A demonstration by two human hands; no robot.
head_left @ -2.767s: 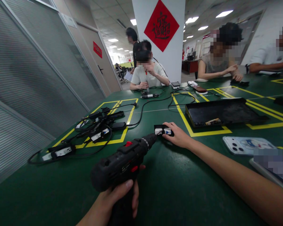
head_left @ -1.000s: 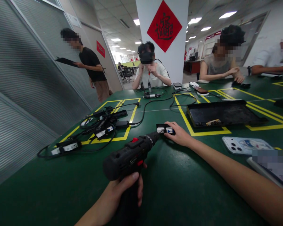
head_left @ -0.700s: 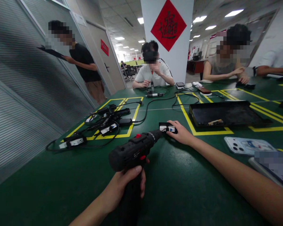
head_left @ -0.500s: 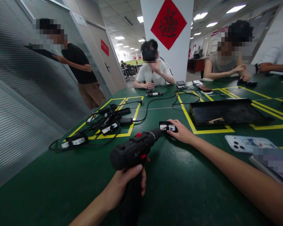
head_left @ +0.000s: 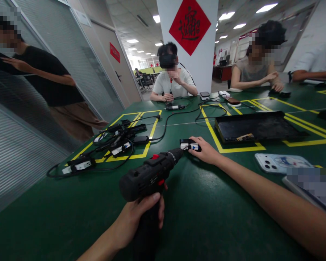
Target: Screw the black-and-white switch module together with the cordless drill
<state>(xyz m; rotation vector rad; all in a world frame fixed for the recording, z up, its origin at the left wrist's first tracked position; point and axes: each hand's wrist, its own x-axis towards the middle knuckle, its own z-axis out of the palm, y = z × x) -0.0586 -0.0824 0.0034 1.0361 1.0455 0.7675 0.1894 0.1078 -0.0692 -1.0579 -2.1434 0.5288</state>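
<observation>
A black cordless drill [head_left: 149,177] with red buttons is gripped round its handle by my left hand [head_left: 141,214]. Its chuck points away from me, and the bit reaches the small black box [head_left: 182,141] with white and blue parts showing on its near face. My right hand [head_left: 203,150] clasps that box at its right end, thumb on the near side and fingers over the top. The box rests on the green table [head_left: 214,214]. Whether the bit touches a screw is too small to tell.
Left lies a tangle of black cables and adapters [head_left: 122,141] inside yellow tape. A black tray [head_left: 250,127] stands at right, with a patterned phone case [head_left: 282,161] and a tablet-like device [head_left: 312,188] nearer me. Several people sit or stand around the table.
The standing person at left has moved further left in view. My view has shifted slightly; both hands keep their holds, drill and box staying in nearly the same relation.
</observation>
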